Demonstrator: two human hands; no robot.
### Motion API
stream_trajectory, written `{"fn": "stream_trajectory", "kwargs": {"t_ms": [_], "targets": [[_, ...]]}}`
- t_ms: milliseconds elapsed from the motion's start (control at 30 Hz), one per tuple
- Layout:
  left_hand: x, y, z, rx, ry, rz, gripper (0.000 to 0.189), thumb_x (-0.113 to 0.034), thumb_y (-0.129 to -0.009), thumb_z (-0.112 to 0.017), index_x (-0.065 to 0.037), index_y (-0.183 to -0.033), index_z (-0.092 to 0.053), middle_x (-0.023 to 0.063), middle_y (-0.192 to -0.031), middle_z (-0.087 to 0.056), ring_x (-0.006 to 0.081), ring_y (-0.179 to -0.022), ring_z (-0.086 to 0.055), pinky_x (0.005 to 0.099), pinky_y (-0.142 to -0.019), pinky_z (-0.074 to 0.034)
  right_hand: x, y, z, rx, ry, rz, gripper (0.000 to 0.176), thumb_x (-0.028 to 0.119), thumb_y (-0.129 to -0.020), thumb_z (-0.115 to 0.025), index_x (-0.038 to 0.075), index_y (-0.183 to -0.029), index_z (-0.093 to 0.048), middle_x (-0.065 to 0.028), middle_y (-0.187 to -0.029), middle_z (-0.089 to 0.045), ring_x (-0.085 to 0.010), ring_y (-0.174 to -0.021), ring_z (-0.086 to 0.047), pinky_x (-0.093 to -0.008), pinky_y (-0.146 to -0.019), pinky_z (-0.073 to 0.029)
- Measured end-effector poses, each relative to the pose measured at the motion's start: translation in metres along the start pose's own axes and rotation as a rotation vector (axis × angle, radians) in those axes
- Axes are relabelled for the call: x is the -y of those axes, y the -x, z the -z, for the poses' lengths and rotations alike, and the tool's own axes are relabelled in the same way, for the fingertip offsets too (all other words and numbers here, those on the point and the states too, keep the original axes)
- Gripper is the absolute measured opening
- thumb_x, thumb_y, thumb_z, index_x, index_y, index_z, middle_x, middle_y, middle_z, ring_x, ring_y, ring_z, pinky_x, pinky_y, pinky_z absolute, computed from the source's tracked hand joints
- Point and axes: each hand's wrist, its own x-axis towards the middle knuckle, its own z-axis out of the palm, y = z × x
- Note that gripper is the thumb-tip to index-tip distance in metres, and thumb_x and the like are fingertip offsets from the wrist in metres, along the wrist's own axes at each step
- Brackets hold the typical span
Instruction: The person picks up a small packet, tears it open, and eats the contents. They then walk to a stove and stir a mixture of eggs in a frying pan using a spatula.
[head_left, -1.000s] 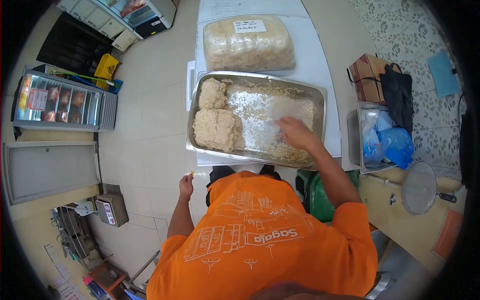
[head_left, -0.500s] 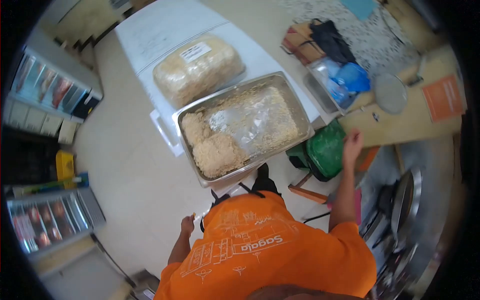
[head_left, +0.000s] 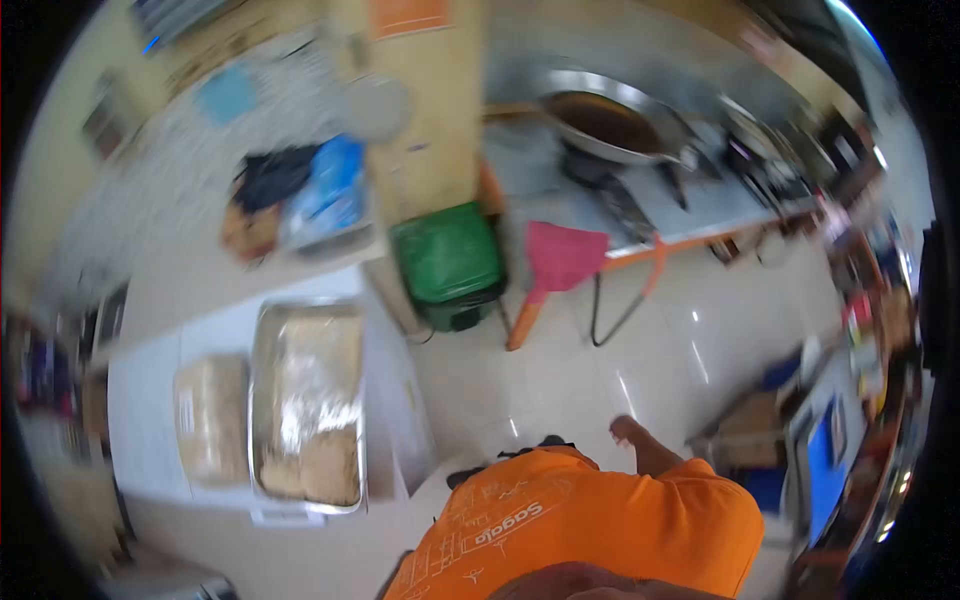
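Note:
My right hand [head_left: 624,430] hangs out to my side over the tiled floor, small and smeared by motion. It touches no object in this view, and its finger position is blurred. My left hand is out of sight beyond my body. To my left, a metal tray [head_left: 257,400] stands on the white chest lid. Inside it are crumb-coated pieces [head_left: 325,468] at the near end, with clear plastic and pale crumbs behind them. Beside the tray lies a large clear bag of pale crumbs [head_left: 212,425] with a label.
A green lidded bin [head_left: 447,255] stands past the chest, next to a pink cloth [head_left: 565,257] hanging from an orange-framed table. On that table sits a wide pan [head_left: 605,120] of dark liquid. Boxes and a blue item [head_left: 828,455] stand at right. A blue bag [head_left: 335,185] lies on the counter.
My view and body have turned right, so the chest and tray now appear at the left. My right hand has come away from beside the green bin. My left hand has left the view.

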Motion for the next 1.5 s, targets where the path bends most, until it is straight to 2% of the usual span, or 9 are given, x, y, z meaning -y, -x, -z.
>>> {"fn": "stream_trajectory", "kwargs": {"t_ms": [233,400,433,500,533,633,833,1200,1500], "targets": [[-0.136,-0.094,0.053,-0.048,-0.095,-0.116,0.044,-0.037,-0.099,-0.045,-0.002,-0.087,-0.069,0.0237,-0.087,-0.067,0.0438,-0.084,-0.064,0.051,-0.075,-0.051,-0.001,0.066,0.033,-0.147,-0.419,0.505,0.038,0.013,-0.082,-0.06,0.004,-0.119,-0.058,-0.0096,-0.086,-0.066,-0.0172,-0.071,-0.064,-0.0315,-0.054,-0.049],[-0.278,-0.192,0.059,-0.211,-0.188,-0.365,0.043,-0.035,-0.098,-0.046,-0.001,-0.084,-0.069,0.0259,-0.081,-0.066,0.0464,-0.08,-0.063,0.0527,-0.073,-0.05,-0.135,0.048,0.083,-0.051,-0.424,0.344,0.033,0.013,-0.082,-0.059,0.004,-0.115,-0.059,-0.0062,-0.075,-0.063,-0.0158,-0.065,-0.062,-0.0327,-0.049,-0.048],[-0.312,-0.207,0.053,-0.28,-0.175,-0.412,0.043,-0.035,-0.097,-0.046,-0.001,-0.083,-0.069,0.0264,-0.08,-0.066,0.0469,-0.079,-0.063,0.0531,-0.072,-0.05,-0.172,0.027,0.093,-0.148,-0.234,0.3,0.022,0.014,-0.081,-0.06,0.005,-0.1,-0.066,-0.0066,-0.067,-0.062,-0.0179,-0.063,-0.064,-0.0341,-0.048,-0.049],[-0.419,-0.21,0.063,-0.355,0.129,-0.469,0.047,-0.041,-0.096,-0.049,0.0,-0.084,-0.068,0.0274,-0.084,-0.065,0.0463,-0.085,-0.063,0.0522,-0.072,-0.049,-0.328,-0.144,0.108,-0.358,1.098,1.038,0.013,0.015,-0.077,-0.063,0.006,-0.071,-0.07,-0.0124,-0.071,-0.069,-0.0251,-0.065,-0.068,-0.0379,-0.05,-0.051],[-0.486,-0.188,0.078,-0.29,0.254,-0.454,0.047,-0.043,-0.096,-0.051,0.001,-0.089,-0.068,0.0265,-0.088,-0.066,0.0442,-0.088,-0.063,0.0496,-0.075,-0.049,-0.288,-0.082,0.145,-0.095,0.96,0.62,0.009,0.011,-0.08,-0.063,0.005,-0.082,-0.069,-0.0115,-0.075,-0.069,-0.0238,-0.063,-0.067,-0.0375,-0.047,-0.049],[-0.649,-0.14,0.119,-0.286,0.262,-0.661,0.036,-0.033,-0.098,-0.053,0.001,-0.1,-0.064,0.0216,-0.096,-0.066,0.0365,-0.09,-0.063,0.0432,-0.079,-0.048,-0.268,-0.013,0.218,-0.19,-0.709,0.162,0.031,0.008,-0.087,-0.059,0.007,-0.117,-0.053,-0.0118,-0.08,-0.063,-0.0232,-0.062,-0.063,-0.0353,-0.045,-0.045],[-0.865,-0.086,0.185,-0.275,0.204,-1.128,0.021,-0.021,-0.099,-0.055,-0.002,-0.104,-0.062,0.0122,-0.091,-0.058,0.0225,-0.084,-0.056,0.0339,-0.075,-0.045,-0.261,-0.035,0.287,-0.399,-0.87,0.256,0.031,0.008,-0.086,-0.056,0.009,-0.117,-0.052,-0.013,-0.09,-0.062,-0.0246,-0.068,-0.064,-0.0365,-0.049,-0.048],[-1.183,-0.073,0.201,0.199,0.279,-1.568,0.02,-0.019,-0.1,-0.056,0.0,-0.106,-0.06,0.0092,-0.097,-0.057,0.0195,-0.085,-0.056,0.0301,-0.076,-0.045,-0.297,-0.119,0.357,-0.072,-1.04,-0.006,0.017,0.011,-0.09,-0.049,0.012,-0.106,-0.054,-0.0106,-0.077,-0.06,-0.0221,-0.063,-0.061,-0.0353,-0.047,-0.049],[-1.307,0.017,0.251,0.138,0.42,-2.15,0.03,-0.028,-0.101,-0.054,0.001,-0.109,-0.057,0.012,-0.098,-0.059,0.0255,-0.088,-0.058,0.0341,-0.079,-0.046,-0.346,-0.177,0.502,-0.064,-0.951,0.063,0.015,0.022,-0.092,-0.049,0.01,-0.094,-0.057,-0.0092,-0.071,-0.058,-0.022,-0.062,-0.06,-0.0384,-0.046,-0.048]]}}
